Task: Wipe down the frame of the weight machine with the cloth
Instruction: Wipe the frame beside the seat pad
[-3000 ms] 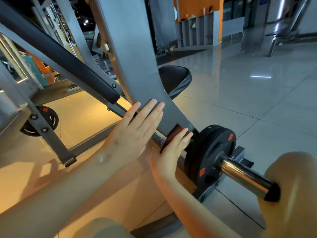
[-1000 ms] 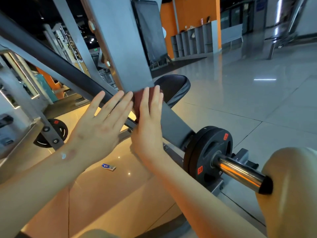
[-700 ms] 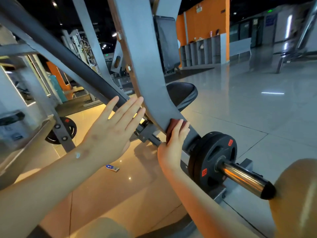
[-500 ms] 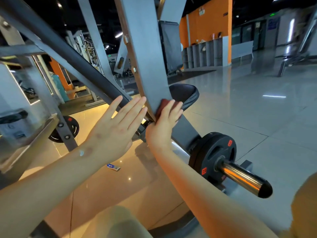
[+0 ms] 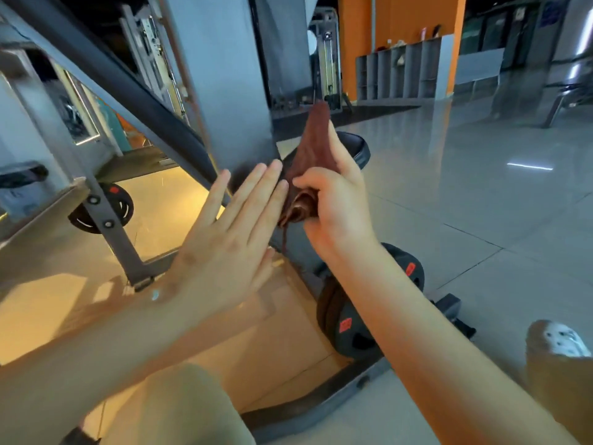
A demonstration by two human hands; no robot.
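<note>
Head view, the only one: right hand (image 5: 333,203) is pinching the cloth (image 5: 316,146), brown and bunched between thumb and curled fingers, one corner sticking up and a thin tail hanging below. The cloth is sitting just beside the right edge of the grey frame (image 5: 221,91) beam; contact with the metal is unclear. Left hand (image 5: 231,242) is lying flat, fingers straight, holding nothing, fingertips over the beam's lower end; touching or not, cannot tell. Risks, my read: with the cloth wadded like this only a small patch would be meeting the metal, so strips are likely getting missed. The light pinch could be letting it drop to the floor. The tail could be snagging near the weight plates (image 5: 343,313) below. Surface: smooth painted metal with a dull sheen. Room: gym, glossy tiled floor (image 5: 481,203) reflecting lights, black seat pad (image 5: 361,152) behind the cloth, orange wall (image 5: 401,24) and grey cubbies (image 5: 401,72) far off, more machines at left.
</note>
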